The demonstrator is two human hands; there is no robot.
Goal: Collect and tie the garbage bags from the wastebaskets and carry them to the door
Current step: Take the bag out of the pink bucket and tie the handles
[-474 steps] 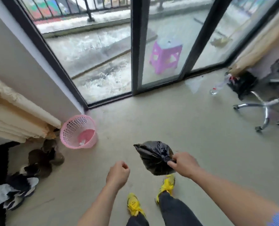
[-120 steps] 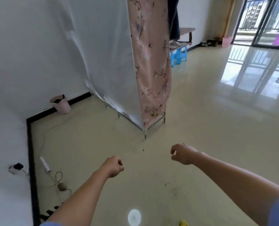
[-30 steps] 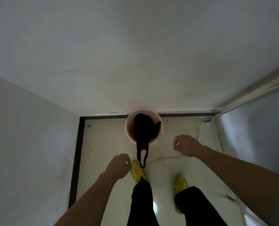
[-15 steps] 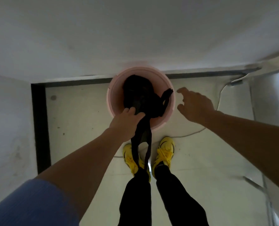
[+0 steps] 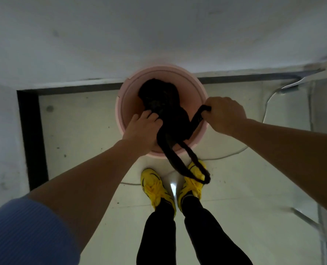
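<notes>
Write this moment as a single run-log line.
step: collect black garbage bag | left hand: grips bag body | right hand: grips handle strap | bag: untied, inside pink wastebasket

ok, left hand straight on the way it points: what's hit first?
The black garbage bag in the pink wastebasket: the left hand points into it, fingers seemingly curled on its edge; depth is unclear.

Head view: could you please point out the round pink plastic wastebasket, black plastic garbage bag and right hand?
round pink plastic wastebasket (image 5: pixel 118 111), head view, left rim.
black plastic garbage bag (image 5: pixel 162 98), head view, bunched body.
right hand (image 5: pixel 224 115), head view, its back.
</notes>
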